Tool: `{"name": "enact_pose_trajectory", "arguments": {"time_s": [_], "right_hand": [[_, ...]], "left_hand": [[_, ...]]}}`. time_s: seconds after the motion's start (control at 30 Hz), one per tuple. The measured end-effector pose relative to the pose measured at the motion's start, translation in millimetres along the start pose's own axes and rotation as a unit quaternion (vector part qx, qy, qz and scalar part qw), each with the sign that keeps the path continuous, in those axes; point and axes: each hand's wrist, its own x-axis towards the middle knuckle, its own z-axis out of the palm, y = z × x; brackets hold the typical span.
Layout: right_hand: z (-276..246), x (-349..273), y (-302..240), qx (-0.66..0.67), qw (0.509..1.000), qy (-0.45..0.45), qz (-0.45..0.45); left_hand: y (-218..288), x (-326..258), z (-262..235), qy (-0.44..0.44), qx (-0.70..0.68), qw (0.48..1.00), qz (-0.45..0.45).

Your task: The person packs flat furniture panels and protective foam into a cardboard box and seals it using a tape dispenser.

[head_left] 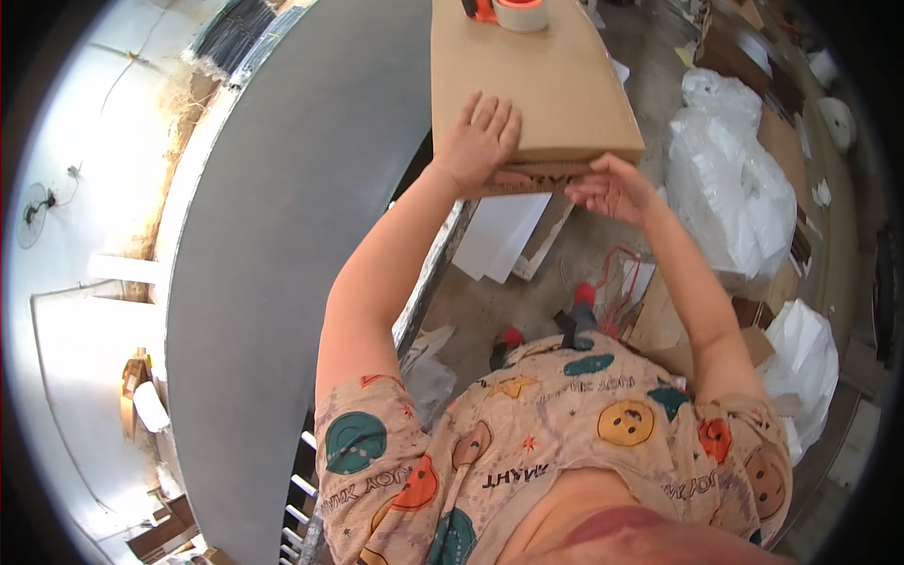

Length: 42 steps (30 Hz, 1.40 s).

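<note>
A flat brown cardboard box (537, 85) lies ahead of me, its narrow printed end turned toward my body. On the lid near that end rests my left hand (482, 139), fingers laid flat and the thumb reaching down over the front edge. My right hand (614, 190) is at the box's near right corner, palm partly up and fingers loosely bent and apart. Its fingertips are beside the printed end; whether they press on it I cannot tell. Toward the far end of the lid sits a tape dispenser (482, 9) with orange parts, carrying a roll of tape (521, 14).
A long grey tabletop (282, 226) curves along my left. White sheets (499, 235) lie below the box. Right of me are clear plastic bags (730, 179), a white bag (800, 367) and cardboard pieces (659, 315). A red cord (617, 292) trails on the floor near my feet.
</note>
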Motion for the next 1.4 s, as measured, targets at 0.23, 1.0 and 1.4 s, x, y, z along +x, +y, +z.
{"name": "enact_pose_trajectory", "arguments": {"time_s": [0.23,1.0,1.4], "right_hand": [[-22.1,-29.4,14.0,-0.445,0.674,0.365,-0.463],[-177.7,100.0,-226.6,-0.790,0.407,0.175,-0.424],[41.2,249.7,-355.7,-0.851,0.433,0.058,-0.291]], "left_hand": [[-2.7,-21.8,1.1,-0.058,-0.031,0.998,-0.008],[32.3,124.3,135.3,0.084,0.022,0.994,-0.059],[38.2,96.6,41.5,-0.106,-0.093,0.985,-0.101]]}}
